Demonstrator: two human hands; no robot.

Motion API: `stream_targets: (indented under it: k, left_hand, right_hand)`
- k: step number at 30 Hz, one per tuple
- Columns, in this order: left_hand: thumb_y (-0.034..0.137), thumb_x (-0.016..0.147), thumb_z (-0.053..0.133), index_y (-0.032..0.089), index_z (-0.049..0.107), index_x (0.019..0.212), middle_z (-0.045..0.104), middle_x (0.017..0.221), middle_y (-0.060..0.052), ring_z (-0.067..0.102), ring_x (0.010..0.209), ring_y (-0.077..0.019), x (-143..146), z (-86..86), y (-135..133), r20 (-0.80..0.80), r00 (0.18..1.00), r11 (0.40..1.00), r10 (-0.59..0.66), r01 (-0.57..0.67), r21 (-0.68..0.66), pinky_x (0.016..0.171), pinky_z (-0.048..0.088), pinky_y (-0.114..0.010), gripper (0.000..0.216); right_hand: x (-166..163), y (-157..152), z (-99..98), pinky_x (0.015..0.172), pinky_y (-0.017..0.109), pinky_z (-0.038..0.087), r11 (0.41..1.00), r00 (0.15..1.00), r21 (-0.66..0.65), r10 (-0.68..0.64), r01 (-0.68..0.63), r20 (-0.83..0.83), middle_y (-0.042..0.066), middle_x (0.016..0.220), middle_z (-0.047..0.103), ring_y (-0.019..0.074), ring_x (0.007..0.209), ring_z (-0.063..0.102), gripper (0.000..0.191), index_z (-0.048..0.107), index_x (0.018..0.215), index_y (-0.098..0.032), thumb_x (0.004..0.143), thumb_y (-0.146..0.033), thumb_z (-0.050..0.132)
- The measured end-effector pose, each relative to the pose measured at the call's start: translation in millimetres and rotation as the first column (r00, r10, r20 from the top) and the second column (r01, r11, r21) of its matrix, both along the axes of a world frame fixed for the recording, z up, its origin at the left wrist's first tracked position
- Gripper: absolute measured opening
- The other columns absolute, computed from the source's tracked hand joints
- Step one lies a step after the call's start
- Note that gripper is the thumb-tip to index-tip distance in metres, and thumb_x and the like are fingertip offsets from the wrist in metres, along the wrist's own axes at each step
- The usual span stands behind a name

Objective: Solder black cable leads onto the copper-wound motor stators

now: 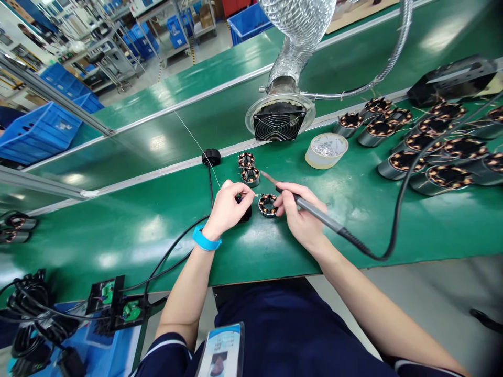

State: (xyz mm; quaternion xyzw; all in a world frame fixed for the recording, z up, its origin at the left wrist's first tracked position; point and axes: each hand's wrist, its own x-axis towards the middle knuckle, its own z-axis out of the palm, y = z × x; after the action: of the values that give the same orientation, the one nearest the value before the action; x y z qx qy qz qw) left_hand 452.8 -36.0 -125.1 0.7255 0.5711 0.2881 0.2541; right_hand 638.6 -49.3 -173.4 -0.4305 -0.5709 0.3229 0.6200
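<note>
Your right hand (306,222) has its grip closed around a grey-handled soldering iron with a black cord (322,213), its metal tip pointing up and to the left, off the bench. The fingertips of that hand reach the edge of a small copper-wound metal ring (268,206), which lies on the glossy green bench (275,246) between your 2 hands. Your left hand (231,206), above a turquoise wristband (206,240), has its grip pinched on a fine pale strand (194,140) just beside the ring. A round black part (246,214) shows partly beneath that hand. Beyond the ring stand 2 similar copper-wound rings (250,178), touching or nearly so. A round whitish tub (320,160) sits farther right, near a black fan grille (277,126) under a silver foil duct (298,26).
</note>
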Motion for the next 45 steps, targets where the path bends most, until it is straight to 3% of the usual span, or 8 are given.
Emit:
stream_targets:
  k: [3,6,9,16,20,26,36,45]
  left_hand:
    - [0.025,0.097,0.059,0.022,0.067,0.081,0.068,0.078,0.0,0.054,0.088,-0.0206,0,1.8,-7,-0.022,1.0,1.0,-0.018,0.018,0.014,0.079,0.044,-0.034,0.018]
    - [0.024,0.098,0.059,0.022,0.067,0.083,0.069,0.08,0.0,0.053,0.088,-0.0206,1,1.1,-12,-0.03,0.999,0.999,-0.032,0.033,0.028,0.082,0.043,-0.034,0.017]
    - [0.025,0.099,0.058,0.022,0.067,0.085,0.069,0.081,0.0,0.052,0.089,-0.0208,2,-1.5,-16,-0.031,0.999,0.999,-0.035,0.036,0.033,0.083,0.043,-0.035,0.017]
    - [0.025,0.102,0.052,0.022,0.068,0.092,0.07,0.087,-0.002,0.053,0.092,-0.0214,0,-3.2,-22,-0.002,0.999,0.999,-0.032,0.032,-0.001,0.085,0.044,-0.035,0.02]
    - [0.025,0.099,0.058,0.022,0.069,0.097,0.072,0.093,-0.002,0.054,0.096,-0.0224,-3,-3.4,-23,0.01,0.998,0.998,-0.058,0.059,-0.031,0.089,0.045,-0.037,0.011]
    - [0.023,0.095,0.065,0.023,0.069,0.088,0.072,0.096,-0.002,0.054,0.109,-0.024,-9,-8.7,-21,-0.003,0.999,0.999,-0.035,0.035,-0.009,0.101,0.042,-0.041,0.008]
    - [0.031,0.097,0.061,0.022,0.069,0.088,0.074,0.095,-0.002,0.06,0.101,-0.021,-15,-12.4,-16,0.185,0.977,0.983,-0.104,0.129,-0.131,0.097,0.046,-0.036,0.016]
    - [0.029,0.091,0.063,0.02,0.07,0.08,0.074,0.089,-0.002,0.063,0.097,-0.022,-13,-14.2,-14,0.226,0.974,0.986,0.015,0.023,-0.166,0.093,0.047,-0.036,0.016]
  right_hand:
    - [-3,5,0.6,0.073,0.033,0.061,0.995,0.991,0.093,0.018,-0.031,0.136,0.002,0.091,0.072,0.0156,0.072,0.07,0.021,0.07,0.119,-0.027,0.101,-0.029,0.06]
    - [-5,10,0.2,0.09,0.038,0.06,0.971,0.972,0.199,0.089,-0.134,0.217,0.004,0.104,0.07,0.019,0.092,0.07,0.033,0.064,0.131,-0.03,0.098,-0.022,0.064]
    - [-9,11,-0.5,0.096,0.038,0.058,0.947,0.956,0.246,0.14,-0.205,0.256,0.005,0.111,0.067,0.0188,0.098,0.069,0.046,0.057,0.139,-0.032,0.097,-0.016,0.064]
    - [-15,9,-3.5,0.093,0.035,0.059,0.931,0.919,0.288,0.106,-0.226,0.379,0.007,0.114,0.062,0.018,0.1,0.068,0.043,0.056,0.14,-0.031,0.101,-0.014,0.053]
    - [-15,7,-3.2,0.092,0.034,0.059,0.926,0.909,0.31,0.076,-0.217,0.41,0.008,0.115,0.061,0.0193,0.105,0.067,0.042,0.058,0.14,-0.031,0.101,-0.015,0.052]
    - [-14,2,-0.9,0.089,0.034,0.061,0.935,0.919,0.313,0.033,-0.167,0.392,0.007,0.108,0.064,0.0184,0.096,0.069,0.043,0.06,0.137,-0.032,0.099,-0.012,0.055]
    - [-14,1,-0.5,0.085,0.032,0.061,0.929,0.909,0.304,0.073,-0.212,0.41,0.005,0.105,0.063,0.0174,0.092,0.069,0.039,0.061,0.134,-0.031,0.1,-0.013,0.055]
    - [-12,0,-3.2,0.088,0.038,0.06,0.972,0.955,0.156,0.129,-0.175,0.266,0.005,0.104,0.066,0.0193,0.092,0.069,0.034,0.063,0.126,-0.028,0.094,-0.018,0.064]
